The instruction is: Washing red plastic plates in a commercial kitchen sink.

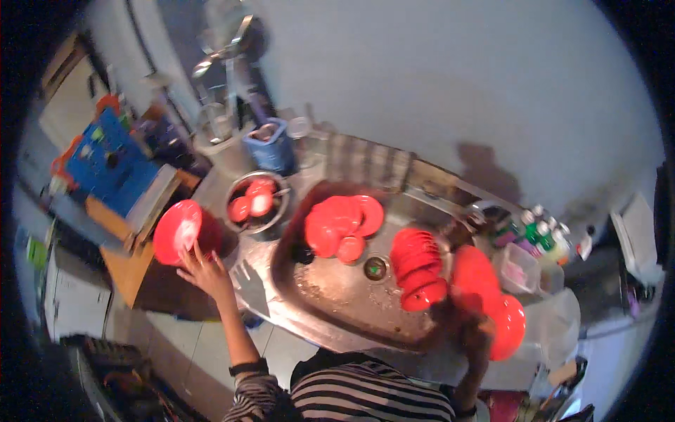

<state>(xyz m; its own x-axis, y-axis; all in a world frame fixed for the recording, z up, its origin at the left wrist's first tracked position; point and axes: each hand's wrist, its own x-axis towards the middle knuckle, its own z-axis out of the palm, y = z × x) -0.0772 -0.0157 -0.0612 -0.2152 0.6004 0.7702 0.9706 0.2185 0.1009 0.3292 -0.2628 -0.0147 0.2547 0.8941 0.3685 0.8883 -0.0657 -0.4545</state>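
Observation:
My left hand (204,271) is at the near side of a red bowl (178,232) on the left of the steel counter, fingers spread, fingertips against or just beside it. On the right, my right hand (477,329), blurred and in shadow, is at red plates (474,277) beside the sink; its grip cannot be made out. Inside the steel sink (337,316), several red dishes (332,224) lie piled at the left, with a small red bowl (350,249) by them. A row of red bowls or plates (416,264) leans at the sink's right side, near the drain (376,268).
A metal pot (258,232) with red items stands left of the sink. Behind it are a blue container (270,153) and utensils. Bottles (543,232) and clear plastic tubs (519,266) stand at the right. A striped cloth (366,163) lies along the back edge.

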